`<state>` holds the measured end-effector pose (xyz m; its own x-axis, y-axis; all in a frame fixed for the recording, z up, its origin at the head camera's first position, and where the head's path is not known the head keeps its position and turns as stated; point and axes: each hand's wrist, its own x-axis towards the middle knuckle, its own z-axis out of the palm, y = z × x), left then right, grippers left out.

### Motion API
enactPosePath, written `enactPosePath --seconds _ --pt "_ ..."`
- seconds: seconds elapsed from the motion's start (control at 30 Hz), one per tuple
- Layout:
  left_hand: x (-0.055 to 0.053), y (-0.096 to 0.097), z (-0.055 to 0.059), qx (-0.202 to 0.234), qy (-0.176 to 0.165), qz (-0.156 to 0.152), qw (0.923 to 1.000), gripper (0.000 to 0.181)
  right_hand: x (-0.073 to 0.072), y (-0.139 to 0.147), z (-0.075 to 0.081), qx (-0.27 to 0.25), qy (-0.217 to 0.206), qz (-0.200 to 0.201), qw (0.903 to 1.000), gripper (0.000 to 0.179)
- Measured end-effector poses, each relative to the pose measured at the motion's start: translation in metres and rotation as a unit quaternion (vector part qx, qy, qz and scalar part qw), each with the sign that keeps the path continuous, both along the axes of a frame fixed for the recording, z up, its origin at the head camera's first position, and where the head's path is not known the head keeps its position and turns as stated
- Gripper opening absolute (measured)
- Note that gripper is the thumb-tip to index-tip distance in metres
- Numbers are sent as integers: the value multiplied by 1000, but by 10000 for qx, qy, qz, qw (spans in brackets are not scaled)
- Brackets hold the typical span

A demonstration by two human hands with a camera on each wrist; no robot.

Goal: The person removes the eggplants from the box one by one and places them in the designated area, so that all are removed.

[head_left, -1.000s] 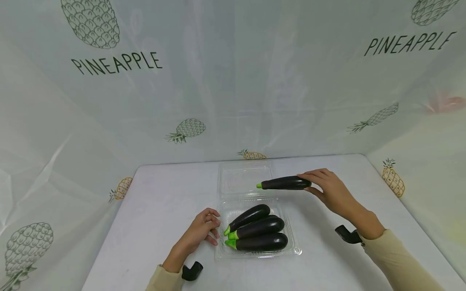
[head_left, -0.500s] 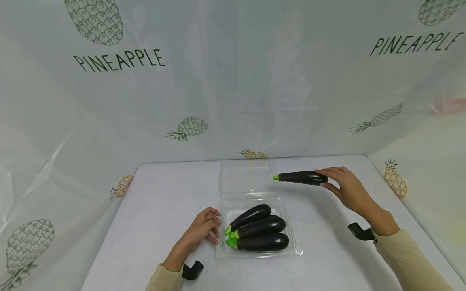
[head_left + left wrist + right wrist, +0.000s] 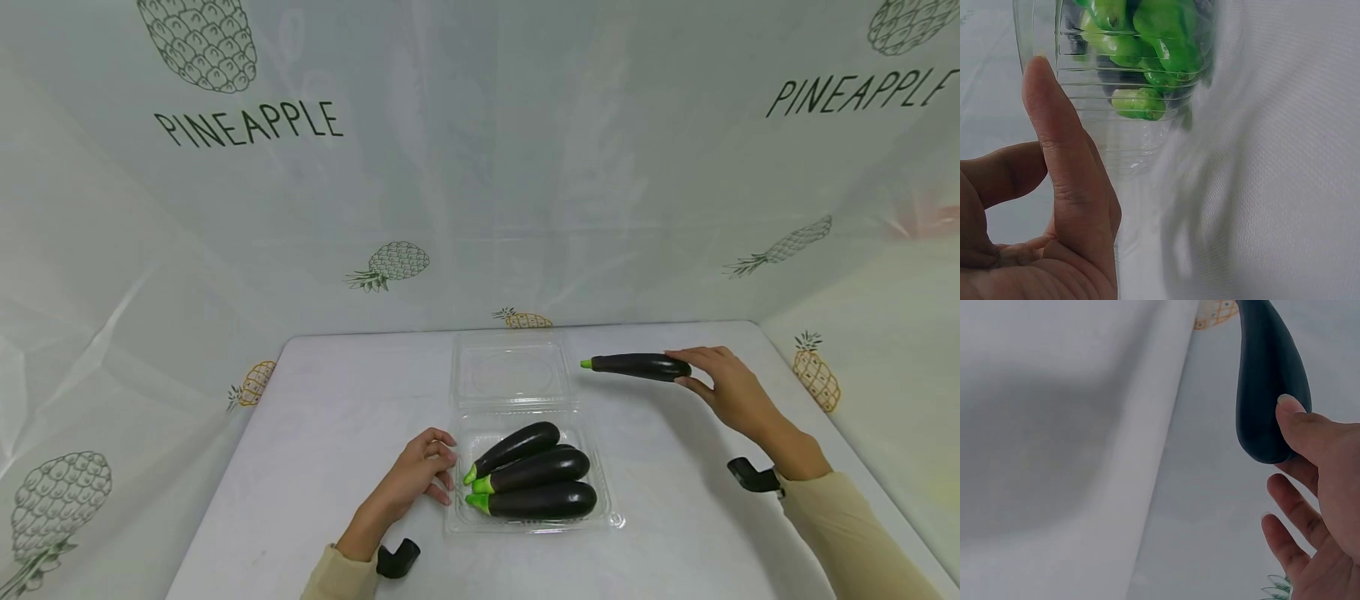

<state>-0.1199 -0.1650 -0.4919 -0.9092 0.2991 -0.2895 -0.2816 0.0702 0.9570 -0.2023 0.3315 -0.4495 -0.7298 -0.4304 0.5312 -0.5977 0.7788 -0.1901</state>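
My right hand (image 3: 733, 390) pinches a dark eggplant (image 3: 633, 365) by its rounded end, above the table at the back right, its green stem pointing left. The right wrist view shows the thumb across that eggplant (image 3: 1269, 381). Three eggplants (image 3: 540, 501) show in a clear plastic clamshell box (image 3: 611, 512), stems to the left. Through the box's ribbed wall, the left wrist view shows several green stems (image 3: 1141, 103). Beside the left wall is my left hand (image 3: 418, 469), fingers loosely bent and holding nothing; a fingertip appears to touch the wall.
The box's clear lid (image 3: 513, 371) lies folded back behind it. All this is on a white table (image 3: 322, 433), with a pineapple-printed curtain (image 3: 525, 167) along its back and sides. Black camera mounts (image 3: 397, 558) sit at both wrists.
My right hand has carried the eggplant from over the lid's right edge to the right, away from the box. The left hand has stayed beside the box.
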Motion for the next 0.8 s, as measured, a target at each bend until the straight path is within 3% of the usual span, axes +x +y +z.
enactPosePath --seconds 0.5,0.8 --pt "2 0 0 -16 42 10 10000 29 -8 2 -38 156 -683 86 9975 50" --pt "3 1 0 69 30 50 10000 29 -11 1 -46 252 -1180 87 9927 48"
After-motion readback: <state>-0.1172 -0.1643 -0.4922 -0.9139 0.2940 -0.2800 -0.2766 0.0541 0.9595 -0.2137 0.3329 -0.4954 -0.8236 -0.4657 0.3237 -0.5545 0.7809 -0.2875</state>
